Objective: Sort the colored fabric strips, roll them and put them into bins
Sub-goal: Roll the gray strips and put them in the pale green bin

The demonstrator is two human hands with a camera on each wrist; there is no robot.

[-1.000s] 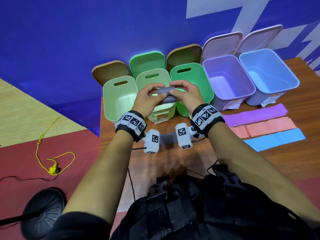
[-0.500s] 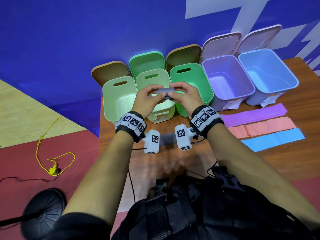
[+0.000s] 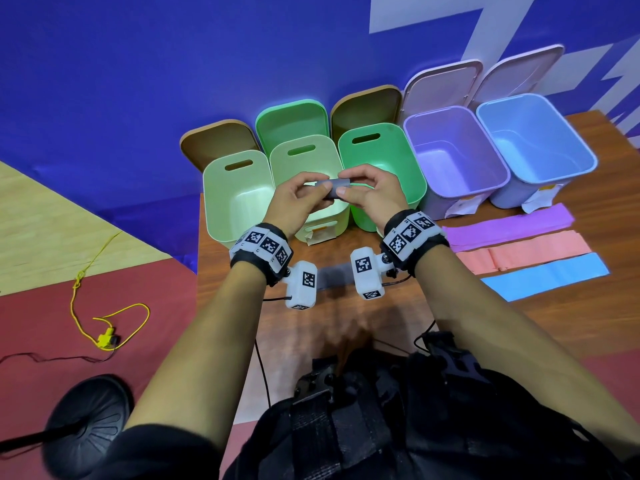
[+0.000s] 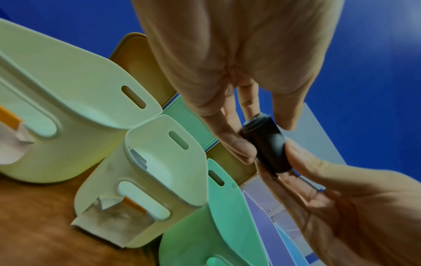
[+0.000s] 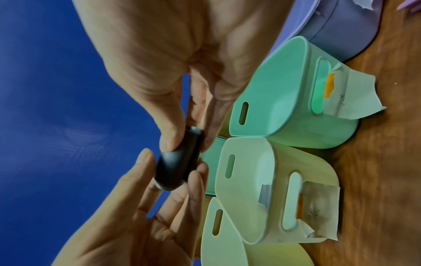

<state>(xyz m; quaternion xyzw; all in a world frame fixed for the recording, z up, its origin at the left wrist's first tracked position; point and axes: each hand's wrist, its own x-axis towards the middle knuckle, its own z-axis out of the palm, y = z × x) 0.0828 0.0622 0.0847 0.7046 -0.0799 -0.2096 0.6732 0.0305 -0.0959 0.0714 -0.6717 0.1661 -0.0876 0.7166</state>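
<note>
A grey fabric roll (image 3: 333,188) is pinched at its 2 ends by the left hand (image 3: 298,199) and right hand (image 3: 372,195), above the pale-yellow bin (image 3: 341,216). Rolling looks finished; next, release into the matching bin seems called for.

No words or numbers can be read here. The paper label (image 5: 318,208) taped on the pale yellow-green bin (image 5: 250,189) has a dark handwritten mark, too blurry to read. The label (image 5: 346,97) on the green bin (image 5: 284,108) has a faint scribble too. The wristbands (image 3: 410,233) carry black-and-white square code patterns, not letters.
</note>
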